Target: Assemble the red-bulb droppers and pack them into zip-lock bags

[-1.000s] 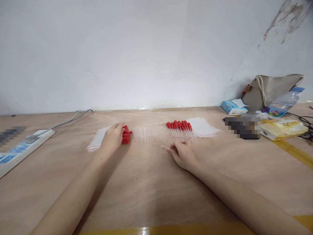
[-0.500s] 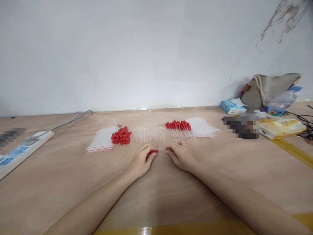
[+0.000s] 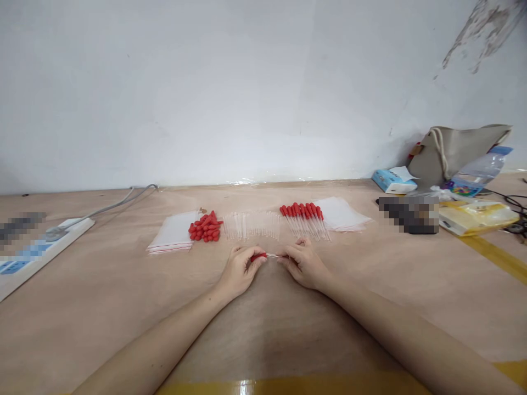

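Between thumb and fingers, my left hand (image 3: 242, 269) pinches a red rubber dropper bulb (image 3: 258, 256). My right hand (image 3: 304, 264) grips a thin clear glass dropper tube (image 3: 273, 255), whose left end meets the mouth of the bulb; how deep it sits I cannot tell. Just beyond my left hand lies a pile of loose red bulbs (image 3: 205, 227). A row of clear tubes (image 3: 251, 226) is spread out past both hands. Behind my right hand, several droppers with red bulbs on their tubes (image 3: 307, 219) lie side by side.
Stacks of clear zip bags lie at left (image 3: 171, 233) and right (image 3: 343, 214). A power strip (image 3: 49, 255) with a grey cable is far left. Right of the bags are a tissue pack (image 3: 393, 181), a dark blurred object (image 3: 407, 215), a yellow packet (image 3: 477, 215) and a grey bag (image 3: 465, 148).
The gap between tube and bulb has closed; the tube's end now touches the bulb's mouth. Both hands stay in nearly the same place.
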Demonstrator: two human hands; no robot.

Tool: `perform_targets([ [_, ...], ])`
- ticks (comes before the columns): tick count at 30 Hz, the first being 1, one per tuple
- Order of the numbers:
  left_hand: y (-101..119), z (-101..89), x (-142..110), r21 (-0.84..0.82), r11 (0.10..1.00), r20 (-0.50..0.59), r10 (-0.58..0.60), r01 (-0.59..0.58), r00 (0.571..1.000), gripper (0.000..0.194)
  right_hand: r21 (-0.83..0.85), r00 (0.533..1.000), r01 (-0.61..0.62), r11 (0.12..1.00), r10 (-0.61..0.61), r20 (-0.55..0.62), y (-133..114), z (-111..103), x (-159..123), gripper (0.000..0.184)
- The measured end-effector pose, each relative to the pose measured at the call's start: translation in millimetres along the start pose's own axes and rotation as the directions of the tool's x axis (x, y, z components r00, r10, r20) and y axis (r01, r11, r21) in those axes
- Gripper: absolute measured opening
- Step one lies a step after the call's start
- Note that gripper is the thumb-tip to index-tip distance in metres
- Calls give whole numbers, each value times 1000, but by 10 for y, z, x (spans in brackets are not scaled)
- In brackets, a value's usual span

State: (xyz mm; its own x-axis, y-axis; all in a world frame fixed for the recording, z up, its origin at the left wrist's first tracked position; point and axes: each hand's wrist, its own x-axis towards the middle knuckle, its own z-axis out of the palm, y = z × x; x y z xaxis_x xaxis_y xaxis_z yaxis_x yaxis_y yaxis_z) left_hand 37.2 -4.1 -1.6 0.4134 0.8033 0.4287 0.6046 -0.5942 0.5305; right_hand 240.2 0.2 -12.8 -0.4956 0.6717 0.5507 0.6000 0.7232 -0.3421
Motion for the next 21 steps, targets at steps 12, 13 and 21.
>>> perform_targets([
  [12,-1,-15,4,90,982,56,162,-167,985,15,-48,999,27,998,-25,42,-5,-27,34,24],
  [13,-3,-12,9,92,982,58,161,-165,985,16,-49,999,24,999,-22,40,-19,-10,34,25],
  [21,-14,3,17,97,972,89,207,-216,974,16,-82,997,45,996,-40,60,-72,112,62,27],
])
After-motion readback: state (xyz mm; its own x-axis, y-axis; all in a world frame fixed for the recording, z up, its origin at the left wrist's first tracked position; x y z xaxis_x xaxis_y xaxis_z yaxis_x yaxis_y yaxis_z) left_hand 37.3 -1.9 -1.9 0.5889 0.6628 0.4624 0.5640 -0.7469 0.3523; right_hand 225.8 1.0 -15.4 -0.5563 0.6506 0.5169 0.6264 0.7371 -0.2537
